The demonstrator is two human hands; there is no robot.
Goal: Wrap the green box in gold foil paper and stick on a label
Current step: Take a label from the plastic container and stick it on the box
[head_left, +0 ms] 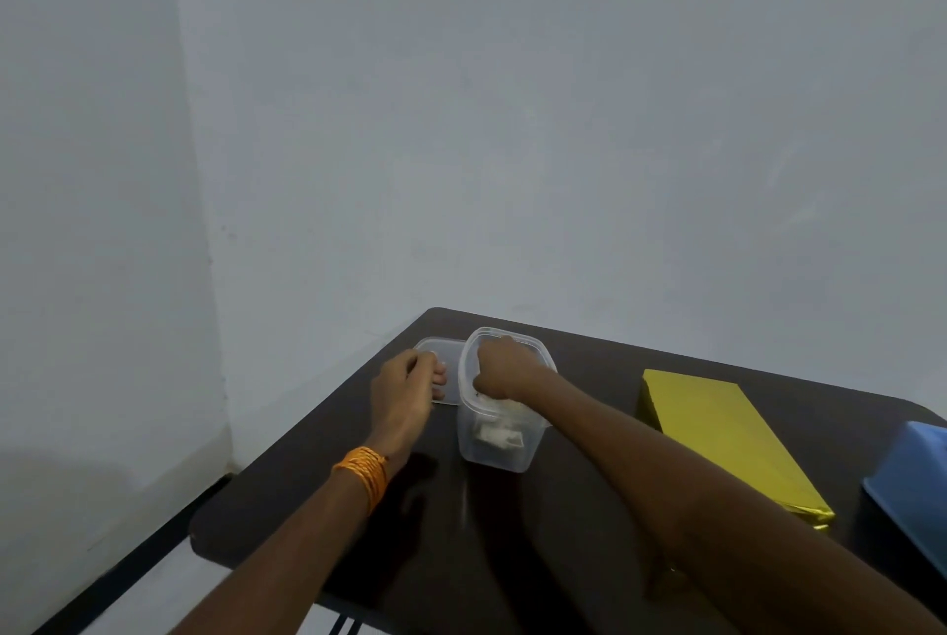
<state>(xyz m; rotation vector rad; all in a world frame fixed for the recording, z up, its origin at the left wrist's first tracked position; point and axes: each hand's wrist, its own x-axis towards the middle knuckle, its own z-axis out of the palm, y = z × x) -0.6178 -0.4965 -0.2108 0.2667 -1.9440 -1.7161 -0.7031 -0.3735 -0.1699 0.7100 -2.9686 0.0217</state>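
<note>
Gold-wrapped box (727, 434) untouched; left hand (407, 391) fingers (439, 374) loosely curled on lid (445, 346); right hand (505, 368) fingers inside tub (530, 450), pose untellable.

Fingers of the right hand (505, 368) hidden inside the clear tub (467, 434); white bits (499, 435) at its bottom too blurred to identify. The blue tray (917, 475) cut off by right frame edge.

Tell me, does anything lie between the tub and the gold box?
Nothing visible on the table does. Bare table lies between the tub and the gold box. Only the person's own right forearm crosses above that gap, with the right hand inside the tub.
</note>
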